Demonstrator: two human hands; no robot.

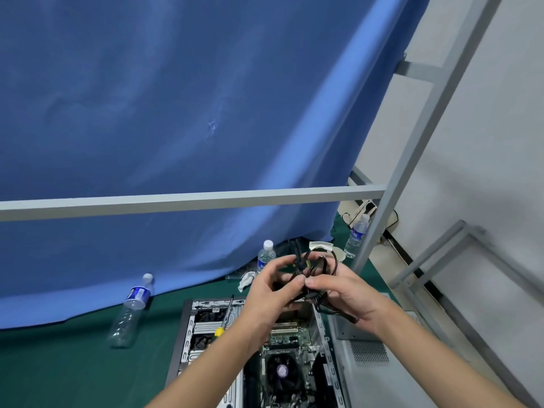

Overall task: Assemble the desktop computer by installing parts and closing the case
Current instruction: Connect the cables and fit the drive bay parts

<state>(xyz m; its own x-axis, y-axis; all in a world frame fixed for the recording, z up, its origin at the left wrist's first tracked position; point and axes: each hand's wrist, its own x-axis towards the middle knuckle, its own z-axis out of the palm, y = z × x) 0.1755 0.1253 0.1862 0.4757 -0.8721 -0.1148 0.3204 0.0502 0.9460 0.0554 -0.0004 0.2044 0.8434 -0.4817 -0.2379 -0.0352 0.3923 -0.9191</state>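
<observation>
Holding a tangle of black cables (pixel 312 269) up over the open computer case (pixel 256 357), the person seems to be sorting the leads before any go to the board. The left hand (pixel 273 293) has its fingers curled round the bundle from the near side, and the right hand (pixel 344 295) pinches the strands between thumb and fingers, with a loop trailing under its palm. I judge they are lifted clear so the connectors can be told apart without snagging on the fan (pixel 281 371) below. A yellow-handled screwdriver (pixel 224 320) lies across the case's left bay, close to hand. The grey side panel (pixel 368 357) rests just right of the case, not yet fitted. Three water bottles stand or lie on the green mat (pixel 59 363).
</observation>
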